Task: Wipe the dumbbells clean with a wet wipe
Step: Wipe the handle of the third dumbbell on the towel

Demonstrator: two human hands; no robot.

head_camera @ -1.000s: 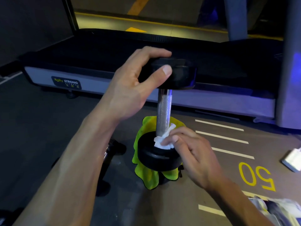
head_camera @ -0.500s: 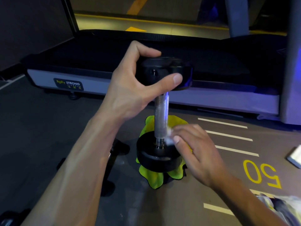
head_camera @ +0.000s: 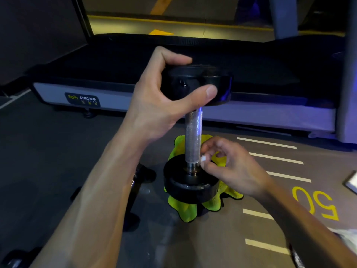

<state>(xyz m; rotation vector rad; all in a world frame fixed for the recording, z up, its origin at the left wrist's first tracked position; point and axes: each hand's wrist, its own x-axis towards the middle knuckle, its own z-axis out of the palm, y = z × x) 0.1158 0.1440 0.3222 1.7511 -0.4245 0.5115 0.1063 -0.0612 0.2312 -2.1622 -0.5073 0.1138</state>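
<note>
1. Standing upright on its lower head, atop a yellow-green cloth (head_camera: 214,205) on the gym floor (head_camera: 231,229): the dumbbell (head_camera: 193,140) now in work.
2. Clamped around the upper black head: left hand (head_camera: 154,105), thumb across the front, fingers over the top, steadying the weight.
3. Pinched together on a small white wad of wet wipe (head_camera: 203,158): fingertips of the right hand (head_camera: 231,167), pressed just beside the base of the knurled handle, near the collar.
4. Judged mid-task: wiping apparently centred on the handle's lower end; no telling from this view which surfaces are already clean.
5. Probably still waiting: another dark dumbbell (head_camera: 135,182) lying on the floor to the left, largely hidden behind the left forearm.
</note>
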